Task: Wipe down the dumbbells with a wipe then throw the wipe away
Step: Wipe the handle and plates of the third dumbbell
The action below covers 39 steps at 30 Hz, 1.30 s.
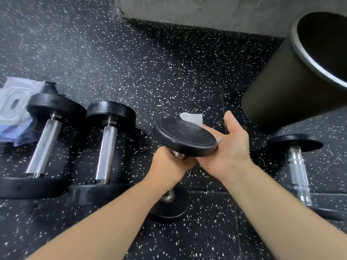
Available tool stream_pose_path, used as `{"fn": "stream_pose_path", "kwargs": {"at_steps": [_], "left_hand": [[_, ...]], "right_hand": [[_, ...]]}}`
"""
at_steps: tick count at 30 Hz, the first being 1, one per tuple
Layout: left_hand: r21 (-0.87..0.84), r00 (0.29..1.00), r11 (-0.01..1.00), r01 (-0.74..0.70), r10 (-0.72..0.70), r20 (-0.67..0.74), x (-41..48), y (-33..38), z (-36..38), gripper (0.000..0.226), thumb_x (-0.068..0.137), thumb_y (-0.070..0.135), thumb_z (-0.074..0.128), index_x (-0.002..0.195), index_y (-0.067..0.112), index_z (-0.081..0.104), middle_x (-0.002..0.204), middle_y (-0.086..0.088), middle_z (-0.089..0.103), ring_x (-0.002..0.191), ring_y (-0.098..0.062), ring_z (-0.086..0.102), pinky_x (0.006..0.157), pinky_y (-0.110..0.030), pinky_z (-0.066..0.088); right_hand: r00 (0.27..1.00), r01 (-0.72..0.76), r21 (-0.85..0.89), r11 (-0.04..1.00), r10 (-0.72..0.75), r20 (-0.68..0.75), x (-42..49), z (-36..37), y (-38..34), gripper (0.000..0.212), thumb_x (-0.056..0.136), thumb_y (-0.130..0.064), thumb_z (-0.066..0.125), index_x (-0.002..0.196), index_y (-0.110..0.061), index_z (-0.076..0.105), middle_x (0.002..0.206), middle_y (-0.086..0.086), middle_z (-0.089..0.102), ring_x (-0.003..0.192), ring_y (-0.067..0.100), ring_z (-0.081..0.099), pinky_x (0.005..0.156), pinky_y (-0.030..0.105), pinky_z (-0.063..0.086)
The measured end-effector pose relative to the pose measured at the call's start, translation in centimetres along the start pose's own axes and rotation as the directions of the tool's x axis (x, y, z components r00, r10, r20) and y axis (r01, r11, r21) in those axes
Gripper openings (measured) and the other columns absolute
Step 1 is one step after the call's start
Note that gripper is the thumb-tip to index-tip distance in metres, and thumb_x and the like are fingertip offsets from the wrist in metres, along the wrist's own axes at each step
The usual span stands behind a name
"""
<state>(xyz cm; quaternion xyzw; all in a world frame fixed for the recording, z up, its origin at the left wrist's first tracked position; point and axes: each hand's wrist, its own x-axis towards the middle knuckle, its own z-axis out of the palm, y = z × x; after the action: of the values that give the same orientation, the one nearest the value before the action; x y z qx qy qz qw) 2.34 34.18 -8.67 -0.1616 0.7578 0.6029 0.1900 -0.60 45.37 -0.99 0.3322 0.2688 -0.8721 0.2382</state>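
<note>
My left hand (170, 164) grips the chrome handle of a black dumbbell (185, 136) lifted off the floor, its upper disc tilted towards me and its lower disc (170, 209) below my forearm. My right hand (231, 145) cups the far right edge of the upper disc, holding a white wipe (191, 118) against it; the wipe's corner sticks out behind the disc. Two dumbbells (46, 139) (108, 145) lie on the floor at the left. Another dumbbell (298, 166) lies at the right.
A black round bin (285, 87) with an open mouth stands at the upper right. A wipes packet (13, 107) lies at the far left behind the dumbbells. The floor (150, 72) is black speckled rubber, and a grey concrete wall (206, 10) runs along the back.
</note>
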Motion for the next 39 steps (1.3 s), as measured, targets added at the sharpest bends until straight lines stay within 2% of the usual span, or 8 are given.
{"fn": "stream_pose_path", "kwargs": {"at_steps": [4,8,12,15,18,24,31,39], "left_hand": [[-0.031,0.999,1.000,-0.002,0.001,-0.033,-0.2,0.0,0.3,0.017,0.073,0.006,0.073,0.084,-0.003,0.064,0.057,-0.007,0.055,0.048,-0.018,0.042,0.050,-0.032,0.038],[-0.039,0.999,0.999,0.035,-0.035,0.007,-0.5,0.4,0.1,0.021,0.074,0.006,0.071,0.061,0.006,0.055,0.050,-0.003,0.049,0.044,-0.016,0.041,0.048,-0.025,0.036],[-0.049,0.995,0.996,0.073,-0.069,0.070,-0.3,0.6,-0.4,0.029,0.075,0.005,0.070,0.056,0.009,0.049,0.045,-0.002,0.046,0.033,-0.009,0.037,0.039,-0.017,0.034],[-0.055,0.995,0.997,0.055,-0.050,0.084,-0.2,0.3,-0.4,0.026,0.075,0.005,0.071,0.059,0.008,0.051,0.044,-0.002,0.048,0.032,-0.009,0.038,0.040,-0.018,0.033],[-0.048,0.998,0.999,0.007,-0.004,0.060,0.1,-0.1,-0.3,0.026,0.071,0.006,0.074,0.057,0.011,0.053,0.044,0.001,0.050,0.039,-0.015,0.042,0.047,-0.026,0.036],[-0.031,0.998,0.999,0.037,-0.035,0.050,0.2,0.2,-0.3,0.031,0.073,0.005,0.073,0.055,0.010,0.049,0.046,-0.002,0.049,0.039,-0.013,0.040,0.045,-0.021,0.036],[-0.040,0.995,0.997,0.058,-0.055,0.088,0.4,0.7,-0.3,0.031,0.077,0.009,0.074,0.059,0.010,0.049,0.045,-0.001,0.048,0.037,-0.012,0.039,0.043,-0.019,0.035],[-0.132,0.995,0.989,0.067,-0.055,0.088,0.0,0.6,0.0,0.028,0.080,0.013,0.077,0.069,0.011,0.050,0.043,0.003,0.045,0.036,-0.012,0.036,0.039,-0.020,0.033]], "right_hand": [[0.997,0.060,-0.066,0.996,-0.056,0.062,-2.0,-1.1,-0.6,0.079,0.095,-0.057,0.033,0.123,0.014,0.054,0.121,0.029,0.063,0.117,0.038,0.060,0.107,0.043,0.040],[0.987,0.149,-0.321,0.935,-0.159,-0.005,-3.4,-2.3,-1.6,0.069,0.098,-0.051,0.032,0.121,0.008,0.059,0.116,0.021,0.068,0.114,0.032,0.063,0.102,0.040,0.043],[0.918,0.328,-0.558,0.762,-0.396,-0.001,-3.5,-2.7,-3.1,0.049,0.101,-0.039,0.032,0.118,-0.009,0.067,0.116,0.007,0.071,0.120,0.025,0.059,0.106,0.040,0.039],[0.864,0.428,-0.717,0.550,-0.481,0.147,-3.4,-2.1,-4.2,0.031,0.092,-0.027,0.049,0.112,-0.020,0.072,0.117,-0.007,0.070,0.117,0.010,0.061,0.103,0.033,0.042],[0.871,0.389,-0.897,0.210,-0.401,0.284,-2.9,-2.2,-3.7,0.033,0.095,-0.009,0.050,0.104,-0.032,0.072,0.094,-0.026,0.071,0.093,-0.008,0.063,0.085,0.014,0.046],[0.871,0.392,-0.920,0.001,-0.322,0.371,-2.4,-2.9,-3.1,0.036,0.099,-0.013,0.047,0.124,-0.035,0.058,0.100,-0.017,0.069,0.091,0.000,0.062,0.083,0.012,0.046],[0.898,0.405,-0.911,0.083,-0.225,0.379,-2.3,-2.8,-3.5,0.040,0.100,-0.004,0.044,0.113,-0.038,0.062,0.134,-0.019,0.057,0.119,-0.006,0.054,0.101,0.030,0.047],[0.887,0.416,-0.909,0.033,-0.236,0.397,-2.4,-2.5,-4.0,0.047,0.096,0.002,0.047,0.100,-0.040,0.068,0.121,-0.025,0.062,0.119,-0.010,0.052,0.110,0.018,0.035]]}}
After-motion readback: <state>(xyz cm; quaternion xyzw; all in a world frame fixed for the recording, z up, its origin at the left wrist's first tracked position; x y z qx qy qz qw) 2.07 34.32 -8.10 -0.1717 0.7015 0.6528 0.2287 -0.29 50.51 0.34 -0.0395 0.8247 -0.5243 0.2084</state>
